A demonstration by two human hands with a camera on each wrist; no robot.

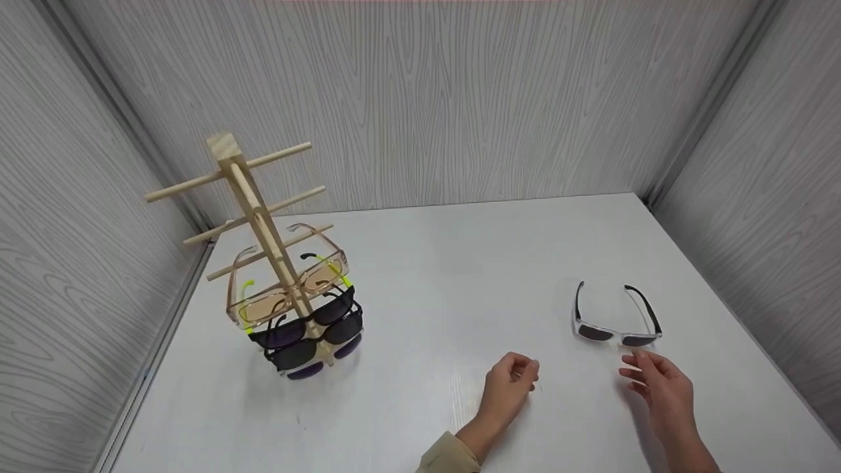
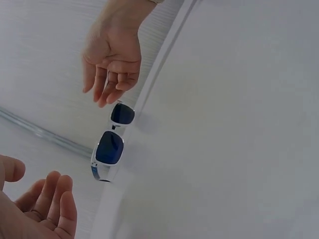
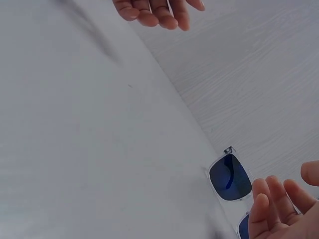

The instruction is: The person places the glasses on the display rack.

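A pair of sunglasses (image 1: 617,336) with a clear front, dark lenses and black temples lies on the white table, its temples unfolded toward the back wall. Just in front of its right-hand lens is my right hand (image 1: 663,394), fingers loosely bent and holding nothing; whether a fingertip touches the frame I cannot tell. The lenses (image 2: 109,147) look blue in the left wrist view. My left hand (image 1: 506,391) hovers to the left of the sunglasses, apart from them, with relaxed fingers (image 2: 50,201) and nothing in its grasp.
At the left stands a wooden display rack (image 1: 263,226) with crosswise rods. Several glasses hang on its lower part, among them a clear peach pair (image 1: 266,305) and black sunglasses (image 1: 295,355). Grey wood-grain panels (image 1: 407,98) enclose the table (image 1: 447,276) at the back and sides.
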